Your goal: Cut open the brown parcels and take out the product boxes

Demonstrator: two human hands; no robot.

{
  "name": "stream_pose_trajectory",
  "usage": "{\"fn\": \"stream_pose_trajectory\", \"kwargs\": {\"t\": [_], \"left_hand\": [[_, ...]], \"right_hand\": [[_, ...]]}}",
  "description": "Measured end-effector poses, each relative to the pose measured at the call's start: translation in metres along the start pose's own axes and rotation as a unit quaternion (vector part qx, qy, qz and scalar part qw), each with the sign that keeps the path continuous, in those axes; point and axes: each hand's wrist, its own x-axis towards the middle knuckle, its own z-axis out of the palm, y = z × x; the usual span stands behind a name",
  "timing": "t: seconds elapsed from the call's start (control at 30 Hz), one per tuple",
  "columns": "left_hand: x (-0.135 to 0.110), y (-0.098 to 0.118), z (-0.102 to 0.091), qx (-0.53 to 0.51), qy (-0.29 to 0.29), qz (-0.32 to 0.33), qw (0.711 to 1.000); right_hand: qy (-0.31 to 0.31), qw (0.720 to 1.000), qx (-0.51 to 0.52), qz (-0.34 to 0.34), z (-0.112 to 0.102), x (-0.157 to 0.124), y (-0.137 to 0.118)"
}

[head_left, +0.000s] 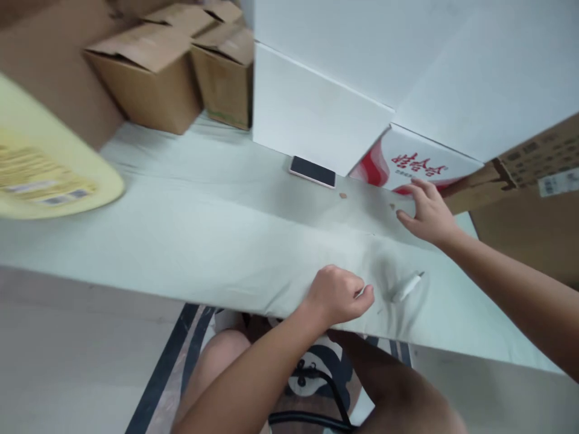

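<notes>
Near the front edge of the table, my left hand (340, 295) is curled into a fist. Its palm faces away, so whatever lies inside, if anything, is hidden. My right hand (427, 212) is open with fingers spread, nothing visible in it, over the table's far side. Just left of its thumb lies a tiny brownish bit (392, 206). A second small brown piece (342, 195) lies farther left, beside a dark-screened phone (313, 172). Between my two hands rests a white pen-like tool (408, 287) with a thin dark tip, slightly blurred.
A pale cloth covers the table (181, 241). Brown cardboard boxes (149, 78) stand at the back left, and a large yellow bottle (49, 163) is close at left. White panels (316, 102), a red-and-white printed box (416, 160) and a brown carton (529, 223) border the back and right.
</notes>
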Motion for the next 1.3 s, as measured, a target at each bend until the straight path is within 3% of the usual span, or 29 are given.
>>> {"fn": "stream_pose_trajectory", "kwargs": {"t": [0.17,0.33,0.53,0.67,0.83,0.9,1.0,1.07,1.13,1.23,1.3], "left_hand": [[-0.011,-0.003,-0.037,-0.070,0.054,-0.077,0.993],[-0.019,-0.015,-0.066,-0.145,0.075,-0.145,0.976],[-0.020,-0.039,-0.090,-0.202,0.045,-0.185,0.961],[-0.017,-0.060,-0.094,-0.176,0.049,-0.211,0.960],[-0.018,-0.075,-0.098,-0.257,0.103,-0.234,0.932],[-0.021,-0.074,-0.103,-0.288,0.115,-0.237,0.921],[-0.026,-0.070,-0.111,-0.279,0.149,-0.220,0.923],[-0.030,-0.069,-0.114,-0.233,0.229,-0.198,0.924],[-0.033,-0.072,-0.116,-0.159,0.364,-0.175,0.901],[-0.040,-0.081,-0.120,-0.063,0.559,-0.136,0.816],[-0.045,-0.090,-0.128,-0.036,0.637,-0.108,0.762]], "right_hand": [[-0.048,0.988,0.033,-0.141,0.020,0.045,-0.113],[-0.069,0.965,0.071,-0.241,0.058,0.116,-0.248],[0.019,0.955,0.109,-0.274,0.085,0.228,-0.401],[0.068,0.958,0.075,-0.267,0.097,0.289,-0.459],[0.055,0.964,0.070,-0.250,0.112,0.328,-0.474],[0.037,0.969,0.047,-0.238,0.108,0.326,-0.471],[0.024,0.971,0.010,-0.238,0.091,0.300,-0.457],[0.024,0.967,-0.007,-0.254,0.077,0.271,-0.440],[0.025,0.961,-0.014,-0.276,0.065,0.237,-0.414],[0.026,0.957,-0.015,-0.290,0.051,0.176,-0.361],[0.046,0.959,-0.001,-0.278,0.044,0.126,-0.319]]}}
